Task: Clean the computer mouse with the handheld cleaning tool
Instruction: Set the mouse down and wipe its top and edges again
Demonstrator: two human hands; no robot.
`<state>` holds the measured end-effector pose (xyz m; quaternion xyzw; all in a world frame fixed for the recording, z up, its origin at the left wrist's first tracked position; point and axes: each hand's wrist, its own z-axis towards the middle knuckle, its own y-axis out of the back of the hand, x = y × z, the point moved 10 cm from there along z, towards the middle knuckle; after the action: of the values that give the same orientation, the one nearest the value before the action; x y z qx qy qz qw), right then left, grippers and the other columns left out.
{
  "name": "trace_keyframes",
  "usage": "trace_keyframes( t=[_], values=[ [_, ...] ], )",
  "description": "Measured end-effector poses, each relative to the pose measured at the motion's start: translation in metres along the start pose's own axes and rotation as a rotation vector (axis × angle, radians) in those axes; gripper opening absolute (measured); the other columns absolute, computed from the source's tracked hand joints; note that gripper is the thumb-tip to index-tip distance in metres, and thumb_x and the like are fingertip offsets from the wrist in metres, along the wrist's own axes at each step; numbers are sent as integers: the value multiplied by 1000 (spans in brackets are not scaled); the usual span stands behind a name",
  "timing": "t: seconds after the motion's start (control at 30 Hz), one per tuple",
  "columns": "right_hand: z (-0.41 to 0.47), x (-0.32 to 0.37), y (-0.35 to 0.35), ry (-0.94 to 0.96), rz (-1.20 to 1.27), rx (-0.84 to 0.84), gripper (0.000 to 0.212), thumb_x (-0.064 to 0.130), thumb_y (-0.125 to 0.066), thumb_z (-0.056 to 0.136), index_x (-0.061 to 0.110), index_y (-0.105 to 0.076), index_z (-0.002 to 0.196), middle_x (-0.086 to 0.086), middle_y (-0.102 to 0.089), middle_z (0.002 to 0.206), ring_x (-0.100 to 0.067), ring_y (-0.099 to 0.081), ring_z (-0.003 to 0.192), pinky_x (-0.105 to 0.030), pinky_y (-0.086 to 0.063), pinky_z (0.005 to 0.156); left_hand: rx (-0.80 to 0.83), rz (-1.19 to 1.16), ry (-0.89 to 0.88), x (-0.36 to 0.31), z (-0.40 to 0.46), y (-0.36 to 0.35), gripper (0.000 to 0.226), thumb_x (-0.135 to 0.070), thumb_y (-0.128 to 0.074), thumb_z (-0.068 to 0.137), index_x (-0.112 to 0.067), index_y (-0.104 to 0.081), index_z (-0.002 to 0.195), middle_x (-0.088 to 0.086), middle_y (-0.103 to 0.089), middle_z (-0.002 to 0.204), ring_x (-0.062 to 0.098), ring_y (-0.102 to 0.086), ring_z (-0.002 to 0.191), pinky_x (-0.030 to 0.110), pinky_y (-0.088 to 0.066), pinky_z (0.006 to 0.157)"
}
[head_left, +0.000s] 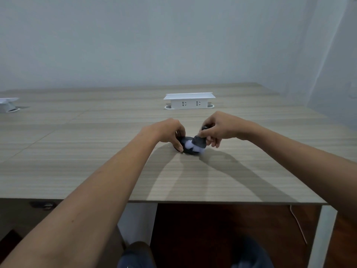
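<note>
A dark computer mouse (187, 150) lies on the wooden table (96, 151), mostly hidden by hands and brush. My left hand (170, 133) grips the mouse from its left side, thumb and fingers around it. My right hand (220, 127) holds a dark handheld cleaning tool (200, 141) by its handle. The tool's pale bristles (193, 147) press down on the top of the mouse.
A white socket box (189, 101) stands on the table behind my hands. Another white box (6, 104) sits at the far left edge. The table's front edge runs below my forearms, with a white table leg (318, 238) at the right.
</note>
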<state>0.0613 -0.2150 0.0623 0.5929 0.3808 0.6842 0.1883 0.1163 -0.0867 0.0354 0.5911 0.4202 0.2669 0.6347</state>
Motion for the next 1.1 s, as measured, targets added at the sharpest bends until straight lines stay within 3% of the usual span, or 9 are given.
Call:
trace_keyframes(
  t=[0.23,0.43,0.63,0.83,0.97,1.1],
  values=[
    [5,0,12,3,-178,-90,20,10,-59,93,-7,-69,89,-15,-74,69,-11,-67,44,-23,-55,49,-4,1,7,0,0,0,53,-29,-94,65,-12,-73,111,-1,-72,100,23,-69,101,34,-56,86],
    [-1,2,0,-6,-95,41,18,12,-64,92,-4,-72,89,-12,-71,68,-16,-65,49,-26,-56,51,-4,-6,17,1,0,0,54,-29,-94,65,-13,-72,112,-2,-70,100,22,-69,102,35,-56,89],
    [6,-1,14,-17,-268,-101,20,9,-59,92,-6,-70,86,-16,-76,70,-14,-67,45,-21,-55,48,-3,-19,19,4,0,-1,47,-30,-94,65,-15,-73,105,-5,-67,92,22,-69,100,30,-52,81],
    [1,18,-6,57,-215,22,18,12,-62,91,-2,-72,84,-11,-75,67,-14,-67,47,-25,-55,50,-7,-35,29,4,0,-2,51,-29,-94,65,-14,-73,109,-5,-68,94,21,-69,101,33,-55,85],
    [5,13,6,35,-316,-83,20,11,-59,90,-3,-70,81,-11,-75,65,-15,-68,44,-24,-57,51,-18,-24,24,3,-1,-1,51,-30,-94,65,-13,-74,109,-6,-67,91,21,-69,100,32,-54,84],
    [6,20,3,107,-327,-119,20,12,-59,88,-2,-70,79,-12,-74,63,-20,-71,49,-33,-61,58,-16,-28,25,3,-2,-1,48,-29,-94,65,-14,-74,106,-7,-67,89,22,-69,100,34,-55,86]
  ],
)
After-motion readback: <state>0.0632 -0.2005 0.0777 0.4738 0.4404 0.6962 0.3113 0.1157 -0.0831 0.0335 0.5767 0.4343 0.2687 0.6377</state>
